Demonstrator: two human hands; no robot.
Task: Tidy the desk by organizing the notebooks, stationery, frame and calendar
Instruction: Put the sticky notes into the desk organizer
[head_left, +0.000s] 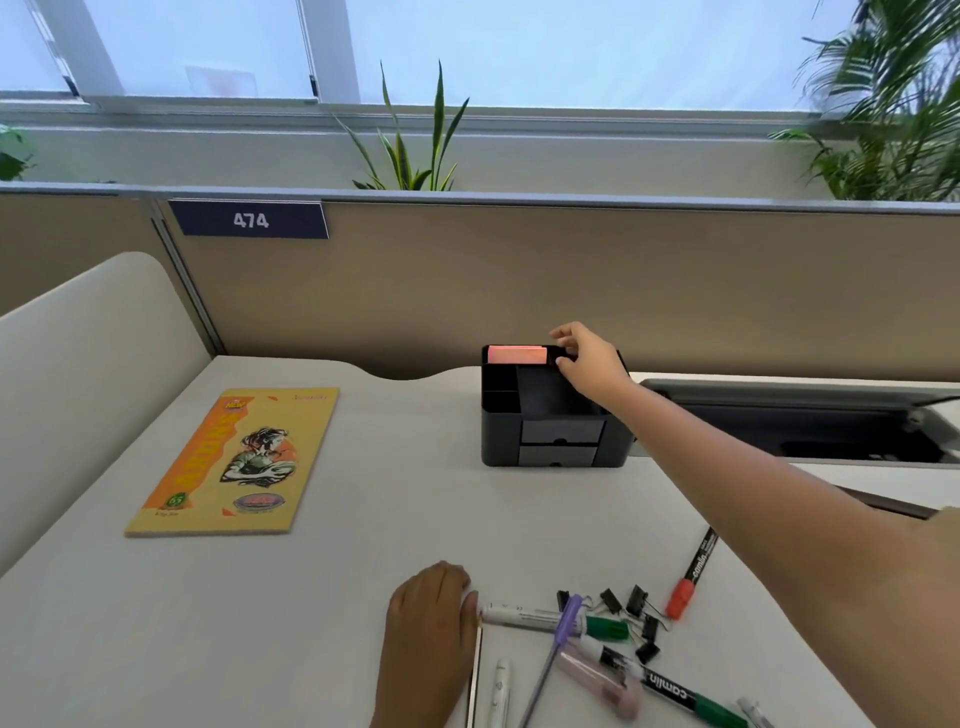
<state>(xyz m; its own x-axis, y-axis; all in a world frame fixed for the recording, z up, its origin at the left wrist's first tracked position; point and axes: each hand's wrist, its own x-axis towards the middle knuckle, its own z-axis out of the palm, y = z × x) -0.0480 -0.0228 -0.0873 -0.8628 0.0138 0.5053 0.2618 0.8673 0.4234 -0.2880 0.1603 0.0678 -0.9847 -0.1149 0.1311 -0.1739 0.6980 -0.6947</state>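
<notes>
The right hand (589, 361) reaches far across the white surface (363, 519) to a black box (550, 415) that stands near the far edge. Its fingers (563, 332) are bent over the back right corner of the box and touch the rim there. It cannot be told if they pinch anything. A pink pad (517, 355) stands in the back slot of the box, just left of the hand. The box has open slots on top and two small grey drawers (560, 442) in front, both pushed in.

The left hand (434, 618) rests on the near part of the surface. Its fingers are curled down and its thumb touches the end of a white marker with a green cap (556, 619). It cannot be told if the hand holds anything.

Right of that hand lies a messy pile. A purple pen (553, 657) lies across the white marker. A pink thing (602, 680) and a black marker with a green cap (670, 693) lie nearer. A white pen (500, 693) lies just beside the left wrist. Some black clips (631, 616) sit at the far right side of the pile. A black marker with a red cap (693, 571) lies just right of them.

A yellow and orange notebook (234, 462) lies flat on the left, well apart from the rest.

A brown wall with a sign (249, 220) saying 474 stands behind the surface. Green plants (410, 140) show above it.
</notes>
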